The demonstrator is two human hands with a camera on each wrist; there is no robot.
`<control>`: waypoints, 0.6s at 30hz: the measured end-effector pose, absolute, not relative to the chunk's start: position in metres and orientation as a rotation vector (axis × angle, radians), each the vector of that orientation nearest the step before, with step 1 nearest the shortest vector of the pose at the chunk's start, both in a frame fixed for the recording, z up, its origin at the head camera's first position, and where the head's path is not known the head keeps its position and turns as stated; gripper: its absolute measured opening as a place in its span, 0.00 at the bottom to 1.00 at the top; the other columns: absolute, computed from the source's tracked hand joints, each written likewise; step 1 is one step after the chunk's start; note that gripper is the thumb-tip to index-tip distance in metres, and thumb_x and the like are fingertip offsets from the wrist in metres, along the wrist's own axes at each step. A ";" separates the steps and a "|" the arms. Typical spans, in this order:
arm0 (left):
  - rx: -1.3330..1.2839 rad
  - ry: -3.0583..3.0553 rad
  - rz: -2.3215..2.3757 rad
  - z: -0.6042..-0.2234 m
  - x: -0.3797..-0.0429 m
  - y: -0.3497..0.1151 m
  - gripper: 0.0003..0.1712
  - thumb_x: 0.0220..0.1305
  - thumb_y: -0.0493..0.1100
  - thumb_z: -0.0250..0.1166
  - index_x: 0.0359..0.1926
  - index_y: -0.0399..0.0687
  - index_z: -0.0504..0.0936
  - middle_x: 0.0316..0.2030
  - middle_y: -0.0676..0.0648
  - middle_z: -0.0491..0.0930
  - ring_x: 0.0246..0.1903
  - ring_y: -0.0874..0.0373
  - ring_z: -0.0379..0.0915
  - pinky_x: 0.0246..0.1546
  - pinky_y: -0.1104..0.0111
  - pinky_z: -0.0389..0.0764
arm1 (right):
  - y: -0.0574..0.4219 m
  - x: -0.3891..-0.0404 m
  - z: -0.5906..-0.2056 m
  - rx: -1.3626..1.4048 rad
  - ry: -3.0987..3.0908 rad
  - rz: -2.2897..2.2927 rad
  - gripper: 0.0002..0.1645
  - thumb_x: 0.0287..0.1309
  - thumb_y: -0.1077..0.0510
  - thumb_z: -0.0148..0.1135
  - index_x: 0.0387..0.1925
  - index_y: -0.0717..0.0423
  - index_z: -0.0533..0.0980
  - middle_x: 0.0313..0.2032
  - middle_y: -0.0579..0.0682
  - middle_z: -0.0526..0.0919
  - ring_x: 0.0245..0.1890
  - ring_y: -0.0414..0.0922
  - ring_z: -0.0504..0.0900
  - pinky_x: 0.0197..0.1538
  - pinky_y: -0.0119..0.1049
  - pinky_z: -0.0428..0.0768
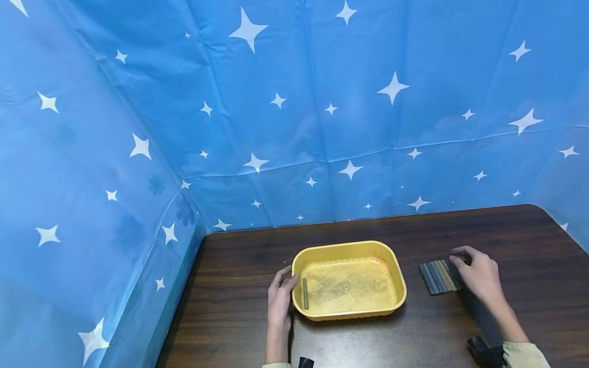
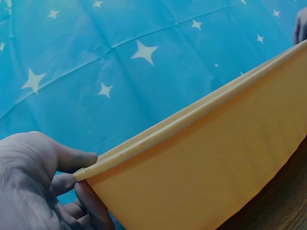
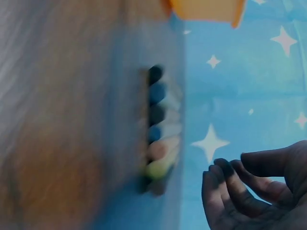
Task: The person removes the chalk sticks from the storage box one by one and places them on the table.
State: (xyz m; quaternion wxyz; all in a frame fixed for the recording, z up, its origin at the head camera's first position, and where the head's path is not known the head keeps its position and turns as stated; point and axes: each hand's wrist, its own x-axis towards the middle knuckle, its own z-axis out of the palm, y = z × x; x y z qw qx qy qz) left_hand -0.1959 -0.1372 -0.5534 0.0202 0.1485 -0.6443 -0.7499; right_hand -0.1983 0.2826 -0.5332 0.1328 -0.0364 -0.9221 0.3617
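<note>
My left hand (image 1: pixel 279 298) grips the left rim of a yellow plastic basin (image 1: pixel 349 315), thumb on top and fingers below; the left wrist view shows the thumb (image 2: pixel 79 159) right at the corner of the rim. Inside the basin, along its left wall, lies one olive-green chalk-like stick (image 1: pixel 306 294). To the basin's right, a row of several similar sticks (image 1: pixel 437 277) in blue, grey and yellowish tones lies side by side. My right hand (image 1: pixel 479 273) hovers at the row's right end. Its fingers (image 3: pixel 235 189) are loosely bent, with a gap to the thumb and nothing visible between them.
Everything rests on a dark wood-grain table (image 1: pixel 230 286). A blue sheet with white stars (image 1: pixel 294 128) hangs behind the table and along its left side. Dark wrist straps (image 1: pixel 488 353) show at the bottom of the head view.
</note>
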 end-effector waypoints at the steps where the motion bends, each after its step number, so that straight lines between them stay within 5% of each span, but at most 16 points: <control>1: 0.459 -1.998 -2.325 -0.554 -0.196 -0.137 0.24 0.72 0.39 0.63 0.65 0.33 0.76 0.40 0.40 0.82 0.34 0.54 0.81 0.33 0.66 0.83 | 0.280 -0.198 -0.531 -0.096 -2.659 1.049 0.13 0.71 0.64 0.60 0.48 0.73 0.80 0.33 0.61 0.85 0.27 0.45 0.77 0.29 0.40 0.71; 18: 0.457 -1.989 -2.336 -0.553 -0.195 -0.138 0.24 0.71 0.39 0.64 0.64 0.34 0.76 0.39 0.41 0.81 0.31 0.55 0.82 0.29 0.67 0.84 | 0.217 -0.195 -0.493 0.042 -2.607 1.172 0.14 0.76 0.57 0.58 0.51 0.64 0.82 0.39 0.56 0.87 0.37 0.50 0.82 0.34 0.38 0.77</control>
